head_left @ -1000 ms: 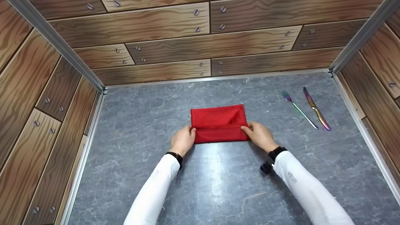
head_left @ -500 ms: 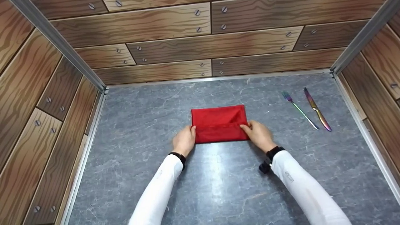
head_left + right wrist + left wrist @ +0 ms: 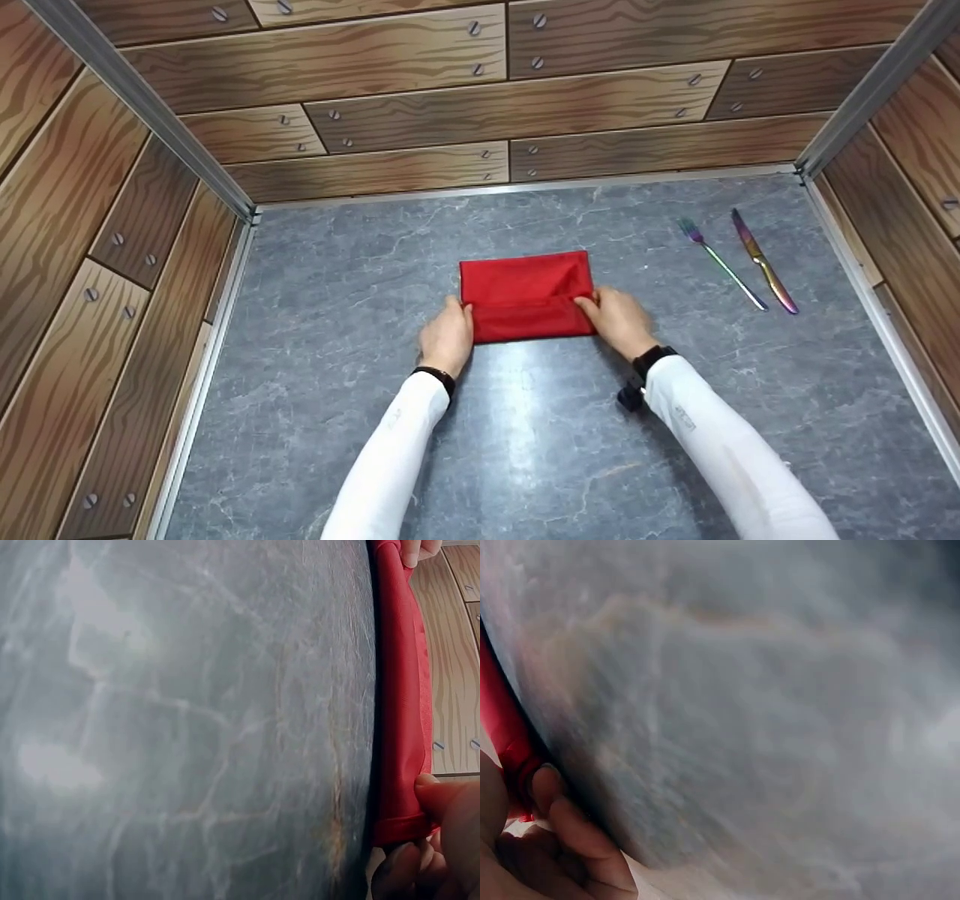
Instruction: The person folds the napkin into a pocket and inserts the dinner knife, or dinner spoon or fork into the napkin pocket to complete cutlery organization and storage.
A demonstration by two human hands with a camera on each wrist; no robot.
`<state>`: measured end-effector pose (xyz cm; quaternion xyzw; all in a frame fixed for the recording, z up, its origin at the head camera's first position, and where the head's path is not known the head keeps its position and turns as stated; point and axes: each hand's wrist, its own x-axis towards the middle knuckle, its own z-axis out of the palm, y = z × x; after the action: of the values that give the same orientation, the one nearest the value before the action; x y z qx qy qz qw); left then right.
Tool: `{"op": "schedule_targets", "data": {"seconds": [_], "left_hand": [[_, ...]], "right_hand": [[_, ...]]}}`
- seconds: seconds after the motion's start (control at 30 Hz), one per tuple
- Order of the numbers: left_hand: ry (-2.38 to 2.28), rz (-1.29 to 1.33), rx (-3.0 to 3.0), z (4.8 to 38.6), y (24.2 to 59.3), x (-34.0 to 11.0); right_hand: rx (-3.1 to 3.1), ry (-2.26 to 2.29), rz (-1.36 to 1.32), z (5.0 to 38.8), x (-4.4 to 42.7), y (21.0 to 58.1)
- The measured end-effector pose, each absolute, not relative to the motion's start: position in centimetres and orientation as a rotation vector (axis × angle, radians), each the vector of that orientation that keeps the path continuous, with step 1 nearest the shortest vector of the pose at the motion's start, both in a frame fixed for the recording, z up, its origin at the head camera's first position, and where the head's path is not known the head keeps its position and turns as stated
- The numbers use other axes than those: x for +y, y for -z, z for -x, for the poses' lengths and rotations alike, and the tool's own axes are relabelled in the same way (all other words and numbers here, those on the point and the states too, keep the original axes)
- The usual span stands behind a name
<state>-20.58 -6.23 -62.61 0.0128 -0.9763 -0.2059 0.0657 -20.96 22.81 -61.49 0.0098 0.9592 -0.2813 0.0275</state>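
Observation:
A red cloth napkin [image 3: 525,281] lies on the grey marbled table, its near part folded over in a band across the front. My left hand [image 3: 447,337] pinches the left end of that band, thumb on top. At the opposite end, my right hand [image 3: 621,322] pinches the cloth between thumb and fingers. In the left wrist view, the curled fingers [image 3: 585,840] are at the end of the red cloth [image 3: 506,720]. The right wrist view has the thumb [image 3: 435,795] on top of the folded napkin [image 3: 401,690], with fingers beneath its end.
To the right on the table [image 3: 337,300] lie an iridescent fork [image 3: 721,262] and an iridescent table knife [image 3: 763,261], side by side. Wood-patterned panels [image 3: 420,112] with metal edging enclose the back and both sides.
Both hands keep their pinch on the napkin. The left hand has shifted slightly right and the right hand slightly left; the folded band lies a little flatter.

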Motion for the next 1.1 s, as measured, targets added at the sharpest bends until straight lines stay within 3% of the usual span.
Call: {"op": "schedule_targets", "data": {"seconds": [0.77,0.87,1.1], "left_hand": [[0.672,-0.059,-3.104,21.5,61.0,-6.6],[0.503,0.140,-3.041,21.7,60.2,-6.6],[0.116,0.996,-2.971,20.4,60.4,-6.1]], "right_hand": [[2.943,0.724,0.018,21.7,22.2,61.6],[2.938,0.712,0.013,21.6,22.3,61.6],[2.935,0.710,0.019,21.6,22.4,61.6]]}}
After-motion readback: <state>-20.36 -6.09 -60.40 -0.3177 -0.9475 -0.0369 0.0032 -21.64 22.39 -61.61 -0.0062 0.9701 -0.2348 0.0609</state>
